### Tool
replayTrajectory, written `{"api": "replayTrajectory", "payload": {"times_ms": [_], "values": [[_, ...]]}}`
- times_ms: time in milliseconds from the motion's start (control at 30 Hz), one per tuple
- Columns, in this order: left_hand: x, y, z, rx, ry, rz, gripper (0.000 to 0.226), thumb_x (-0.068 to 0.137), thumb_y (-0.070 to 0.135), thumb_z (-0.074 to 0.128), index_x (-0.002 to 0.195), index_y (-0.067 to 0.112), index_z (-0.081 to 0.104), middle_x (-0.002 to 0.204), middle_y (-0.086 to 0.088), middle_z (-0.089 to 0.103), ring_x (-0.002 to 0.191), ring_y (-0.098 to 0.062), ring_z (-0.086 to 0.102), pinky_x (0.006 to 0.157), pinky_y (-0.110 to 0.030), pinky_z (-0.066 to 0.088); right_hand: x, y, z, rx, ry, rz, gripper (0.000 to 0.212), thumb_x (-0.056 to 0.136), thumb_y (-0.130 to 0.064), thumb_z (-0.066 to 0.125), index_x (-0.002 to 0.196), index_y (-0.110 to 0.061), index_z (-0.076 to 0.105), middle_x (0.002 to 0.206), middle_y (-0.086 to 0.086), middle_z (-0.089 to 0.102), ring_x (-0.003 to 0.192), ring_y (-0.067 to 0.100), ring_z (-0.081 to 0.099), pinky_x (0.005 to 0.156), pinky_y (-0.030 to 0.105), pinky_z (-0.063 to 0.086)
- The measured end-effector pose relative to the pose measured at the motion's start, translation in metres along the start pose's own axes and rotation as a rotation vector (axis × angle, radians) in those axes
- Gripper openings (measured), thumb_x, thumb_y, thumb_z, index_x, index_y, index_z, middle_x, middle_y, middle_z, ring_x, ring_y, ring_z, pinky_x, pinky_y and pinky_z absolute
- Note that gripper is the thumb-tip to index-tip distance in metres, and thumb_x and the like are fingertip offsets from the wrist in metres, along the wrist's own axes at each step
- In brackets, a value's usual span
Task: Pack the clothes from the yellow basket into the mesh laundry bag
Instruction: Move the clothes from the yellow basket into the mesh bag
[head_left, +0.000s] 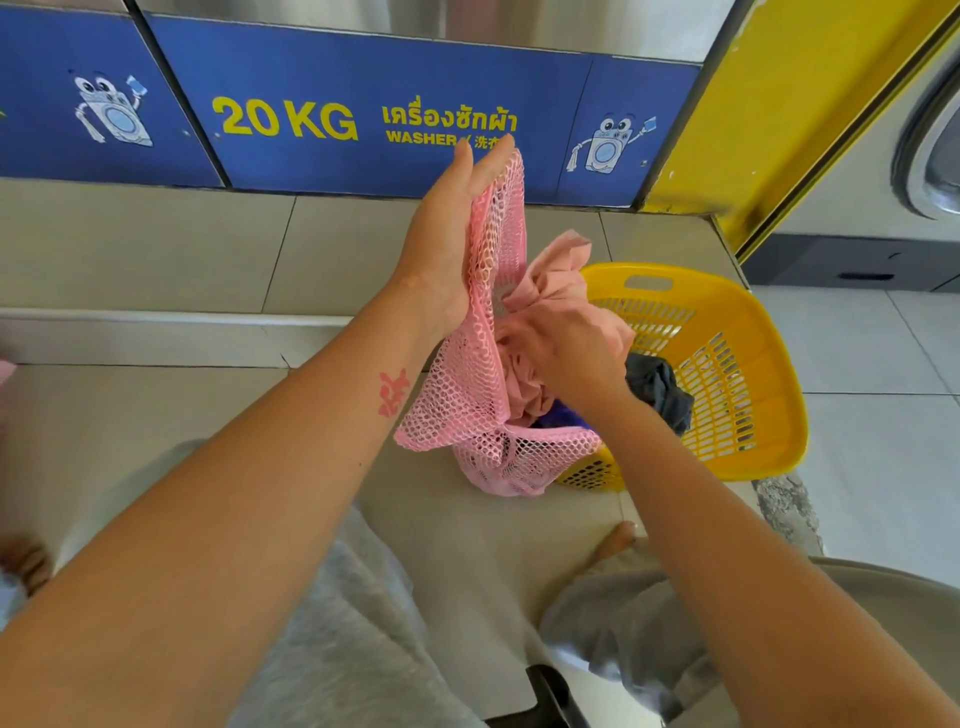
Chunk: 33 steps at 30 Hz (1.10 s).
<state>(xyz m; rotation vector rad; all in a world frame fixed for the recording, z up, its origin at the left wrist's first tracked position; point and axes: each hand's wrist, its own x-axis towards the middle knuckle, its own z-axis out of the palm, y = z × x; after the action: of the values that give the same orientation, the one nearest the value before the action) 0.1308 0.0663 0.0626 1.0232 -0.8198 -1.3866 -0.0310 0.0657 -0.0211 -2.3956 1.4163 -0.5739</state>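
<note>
A pink mesh laundry bag (470, 395) hangs in the middle of the view, its bottom resting on the tiled step. My left hand (447, 239) has straight fingers pointing up and holds the bag's rim stretched open. My right hand (569, 345) grips a pink garment (550, 280) at the bag's mouth, part of it inside the bag. Something dark blue shows lower in the bag. The yellow basket (727, 364) stands just to the right, tipped toward me, with a dark grey garment (660, 389) in it.
A blue washer panel marked 20 KG (285, 122) runs along the back above the tiled ledge (156, 249). A yellow machine frame (779, 104) stands at the right. My knees in grey trousers (332, 649) and a bare foot (618, 540) are below.
</note>
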Motion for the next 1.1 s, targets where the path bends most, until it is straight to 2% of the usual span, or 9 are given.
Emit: {"api": "replayTrajectory", "payload": {"times_ms": [100, 233, 333, 433, 633, 733, 900, 1000, 1100], "values": [[0.002, -0.001, -0.002, 0.01, -0.001, -0.002, 0.053, 0.091, 0.065, 0.032, 0.131, 0.043, 0.06, 0.166, 0.002, 0.033, 0.154, -0.024, 0.028, 0.123, -0.061, 0.018, 0.023, 0.019, -0.014, -0.036, 0.116, 0.153, 0.042, 0.094, -0.046, 0.047, 0.125, -0.019, 0.053, 0.118, 0.009, 0.063, 0.11, 0.034, 0.055, 0.087, 0.045, 0.045], [0.003, -0.001, -0.002, -0.009, -0.004, -0.006, 0.057, 0.091, 0.062, 0.036, 0.139, 0.036, 0.057, 0.164, 0.002, 0.036, 0.153, -0.022, 0.031, 0.124, -0.059, 0.02, 0.053, 0.035, -0.011, -0.019, -0.099, 0.361, 0.089, 0.084, -0.055, 0.061, 0.152, -0.021, 0.013, 0.152, 0.008, 0.036, 0.139, 0.033, 0.033, 0.109, 0.054, 0.026], [0.003, -0.002, -0.003, -0.013, -0.014, -0.006, 0.051, 0.099, 0.058, 0.03, 0.135, 0.035, 0.058, 0.164, 0.0, 0.036, 0.152, -0.022, 0.033, 0.125, -0.057, 0.02, 0.062, 0.044, 0.003, 0.069, -0.162, 0.423, 0.106, 0.076, -0.061, 0.066, 0.153, -0.02, 0.006, 0.154, 0.01, 0.032, 0.14, 0.035, 0.032, 0.112, 0.057, 0.025], [0.003, -0.002, -0.006, -0.023, 0.0, -0.006, 0.05, 0.1, 0.057, 0.031, 0.133, 0.034, 0.06, 0.163, 0.0, 0.038, 0.151, -0.022, 0.035, 0.124, -0.057, 0.022, 0.064, 0.054, 0.011, 0.074, -0.119, 0.494, 0.092, 0.076, -0.052, 0.07, 0.147, -0.017, 0.023, 0.144, 0.015, 0.045, 0.131, 0.039, 0.043, 0.108, 0.057, 0.032], [0.002, -0.002, -0.005, -0.012, 0.013, -0.001, 0.05, 0.098, 0.059, 0.033, 0.132, 0.036, 0.062, 0.163, 0.001, 0.038, 0.15, -0.022, 0.037, 0.124, -0.057, 0.024, 0.056, 0.057, -0.009, 0.044, 0.056, 0.484, 0.02, 0.09, -0.027, 0.052, 0.108, -0.018, 0.055, 0.098, 0.012, 0.066, 0.097, 0.037, 0.06, 0.092, 0.045, 0.044], [0.002, -0.001, -0.004, -0.02, 0.033, 0.007, 0.05, 0.097, 0.059, 0.034, 0.13, 0.036, 0.063, 0.163, 0.001, 0.038, 0.15, -0.022, 0.037, 0.123, -0.056, 0.025, 0.044, 0.044, -0.028, 0.179, 0.318, 0.415, 0.018, 0.09, -0.02, 0.045, 0.105, -0.012, 0.051, 0.086, 0.008, 0.06, 0.083, 0.031, 0.057, 0.071, 0.037, 0.041], [-0.001, 0.0, 0.0, -0.01, 0.058, 0.027, 0.05, 0.095, 0.062, 0.035, 0.13, 0.039, 0.062, 0.164, 0.002, 0.036, 0.149, -0.022, 0.037, 0.122, -0.056, 0.026, 0.017, 0.007, -0.052, 0.119, 0.627, 0.125, 0.034, 0.079, -0.024, 0.045, 0.106, -0.006, 0.056, 0.089, 0.012, 0.06, 0.084, 0.033, 0.054, 0.074, 0.043, 0.038], [-0.003, 0.001, 0.002, -0.017, 0.054, 0.033, 0.052, 0.092, 0.063, 0.037, 0.131, 0.039, 0.061, 0.156, 0.003, 0.047, 0.135, -0.019, 0.049, 0.12, -0.048, 0.026, 0.001, -0.01, -0.042, -0.06, 0.553, -0.009, 0.027, 0.081, -0.028, 0.051, 0.106, -0.018, 0.056, 0.098, 0.009, 0.061, 0.089, 0.031, 0.051, 0.075, 0.038, 0.03], [-0.006, 0.003, 0.004, -0.013, 0.039, 0.034, 0.052, 0.095, 0.061, 0.036, 0.132, 0.035, 0.063, 0.163, 0.0, 0.037, 0.149, -0.022, 0.037, 0.124, -0.053, 0.026, -0.002, -0.016, -0.02, -0.22, 0.02, -0.094, 0.029, 0.082, -0.03, 0.046, 0.106, -0.032, 0.061, 0.122, -0.003, 0.06, 0.118, 0.03, 0.046, 0.095, 0.05, 0.03]]}}
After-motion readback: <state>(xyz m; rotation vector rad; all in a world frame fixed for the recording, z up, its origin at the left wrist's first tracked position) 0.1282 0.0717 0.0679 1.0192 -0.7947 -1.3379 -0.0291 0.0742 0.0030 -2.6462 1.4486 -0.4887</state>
